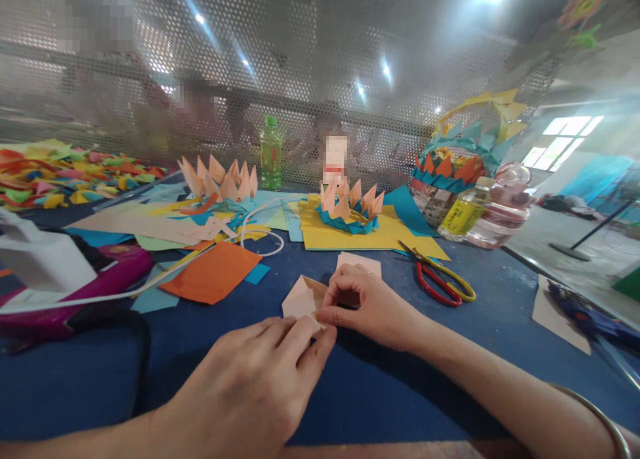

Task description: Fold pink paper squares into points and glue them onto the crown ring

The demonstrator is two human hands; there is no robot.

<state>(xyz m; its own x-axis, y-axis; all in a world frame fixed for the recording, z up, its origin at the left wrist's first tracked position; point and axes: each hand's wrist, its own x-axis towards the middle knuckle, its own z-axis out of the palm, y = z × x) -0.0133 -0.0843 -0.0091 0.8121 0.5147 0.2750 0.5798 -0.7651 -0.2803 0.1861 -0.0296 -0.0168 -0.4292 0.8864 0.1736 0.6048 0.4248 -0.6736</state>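
A pale peach piece of paper (299, 302), partly folded, lies on the blue table between my hands. My left hand (260, 372) presses down on its near edge, fingers bent together over it. From the right, my right hand (367, 306) pinches the same paper between thumb and forefinger. My fingers cover part of the folds. Just behind my right hand, another peach paper sheet (370, 262) lies flat. Scissors with red and yellow handles (440, 279) rest to the right. Beyond the hands, a ring of peach and blue folded paper points (350, 209) stands on yellow sheets (320, 236).
Orange paper (215, 272), a white cable (265, 251) and a white plug (45, 256) are on the left. Farther back stand another peach folded ring (220, 179) and a green bottle (271, 152). A paper basket (447, 169) and bottles (465, 209) stand back right; a glue gun (585, 309) lies far right.
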